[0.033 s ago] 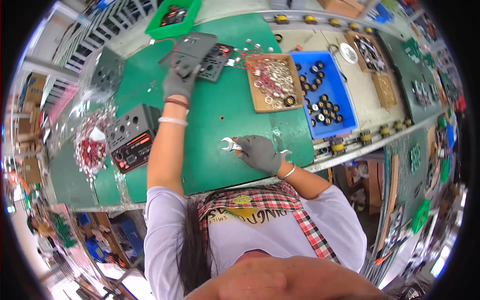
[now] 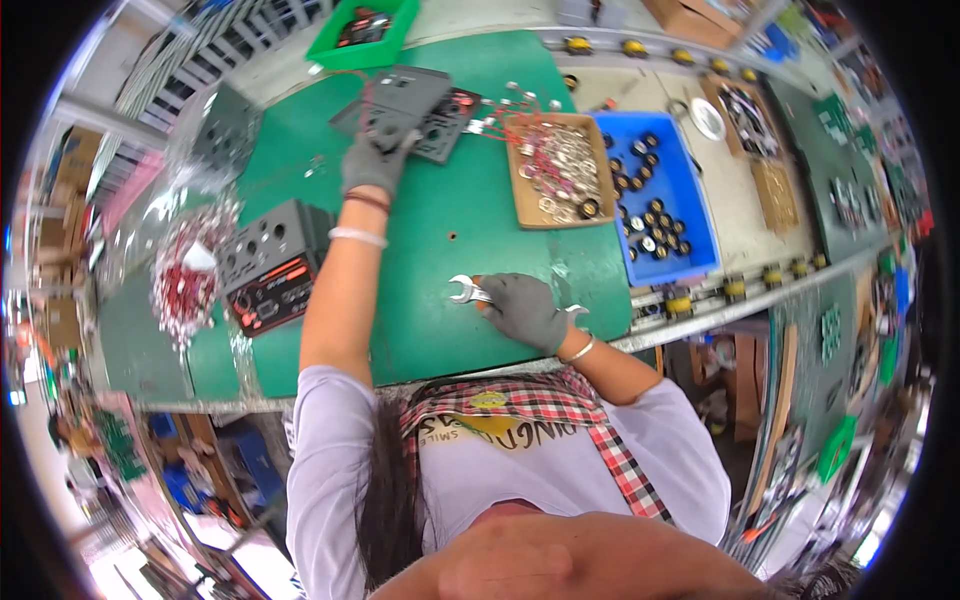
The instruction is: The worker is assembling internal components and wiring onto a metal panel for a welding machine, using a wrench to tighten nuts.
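My left hand (image 2: 375, 165), in a grey glove, reaches to the far part of the green bench. Its fingers close on the near edge of a dark grey panel (image 2: 410, 92), which overlaps other panels; the fingertips are partly hidden. Beneath it to the right lies a black circuit panel (image 2: 447, 128) with red parts. A red wire (image 2: 366, 92) runs up beside the hand. Close to my body, my gloved right hand (image 2: 525, 312) wraps round a silver open-ended wrench (image 2: 466, 290). One jaw points left, and the other end shows by the wrist.
Left of my forearm stands a grey box-shaped device (image 2: 270, 265), beside bundled red-and-white wires (image 2: 185, 285). A cardboard tray (image 2: 520, 190) of metal rings adjoins a blue bin (image 2: 700, 250) with round black parts. At the back is a green bin (image 2: 395, 45). Rollers (image 2: 735, 286) line the right.
The bench and its things sit slightly further right in the view. Both hands keep nearly the same places on the bench, and the wrench stays in my right hand.
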`<act>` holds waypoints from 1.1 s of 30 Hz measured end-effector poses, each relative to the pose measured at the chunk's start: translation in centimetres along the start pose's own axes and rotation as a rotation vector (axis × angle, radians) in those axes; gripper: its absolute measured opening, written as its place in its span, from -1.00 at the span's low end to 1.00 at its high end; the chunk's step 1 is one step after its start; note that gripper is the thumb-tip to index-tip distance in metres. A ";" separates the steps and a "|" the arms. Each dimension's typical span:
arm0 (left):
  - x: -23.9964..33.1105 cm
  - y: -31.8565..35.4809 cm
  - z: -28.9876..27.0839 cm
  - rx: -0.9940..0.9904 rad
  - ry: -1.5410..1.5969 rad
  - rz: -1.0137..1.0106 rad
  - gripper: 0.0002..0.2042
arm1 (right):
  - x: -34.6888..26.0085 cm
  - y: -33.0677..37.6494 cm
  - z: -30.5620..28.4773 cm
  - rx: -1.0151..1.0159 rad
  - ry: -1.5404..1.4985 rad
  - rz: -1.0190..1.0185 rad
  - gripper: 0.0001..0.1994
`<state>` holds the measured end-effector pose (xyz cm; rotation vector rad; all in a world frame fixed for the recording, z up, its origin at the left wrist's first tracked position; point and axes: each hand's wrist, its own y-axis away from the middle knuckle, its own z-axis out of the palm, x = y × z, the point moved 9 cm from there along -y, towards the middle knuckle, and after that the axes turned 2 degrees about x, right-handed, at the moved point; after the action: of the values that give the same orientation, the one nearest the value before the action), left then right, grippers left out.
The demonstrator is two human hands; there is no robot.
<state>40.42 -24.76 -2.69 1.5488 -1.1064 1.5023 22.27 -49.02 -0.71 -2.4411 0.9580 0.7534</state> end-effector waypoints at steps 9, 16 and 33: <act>15.6 11.9 -0.6 0.015 -0.679 0.507 -0.66 | -1.2 -0.4 -1.6 0.137 0.166 -0.050 -0.71; 13.6 14.5 -12.0 0.272 -1.579 0.313 -0.49 | -0.8 -2.2 -2.4 0.185 0.270 -0.062 -0.74; 19.1 17.9 -9.9 0.315 -1.385 0.404 -0.63 | 10.5 -8.7 -12.6 0.422 0.377 0.246 -0.76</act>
<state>19.32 -24.62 15.76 2.8297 -2.0463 0.6432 39.15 -55.14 4.06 -2.1449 1.4142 0.1308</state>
